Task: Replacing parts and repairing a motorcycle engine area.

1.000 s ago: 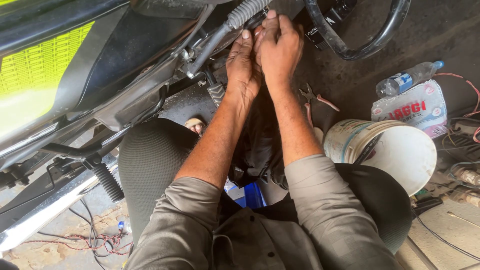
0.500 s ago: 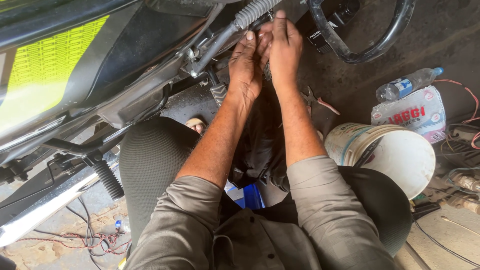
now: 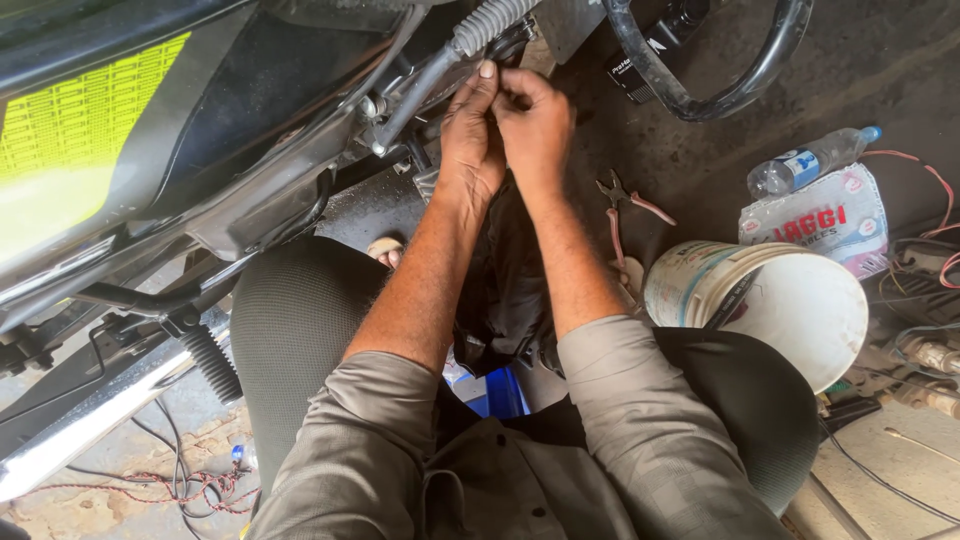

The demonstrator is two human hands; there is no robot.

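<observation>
Your left hand [image 3: 470, 150] and right hand [image 3: 535, 125] pinched something small, unidentifiable, beneath the ribbed boot [image 3: 492, 20] at upper centre; steadier wrists were advisable.

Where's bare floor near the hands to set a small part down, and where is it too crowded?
Bare concrete lies between the black curved bar, the pliers and the water bottle. A smaller patch sits below the motorcycle frame, left of the left hand. It is crowded to the right: white bucket, printed bag, wires. The right hand touches the left.
</observation>
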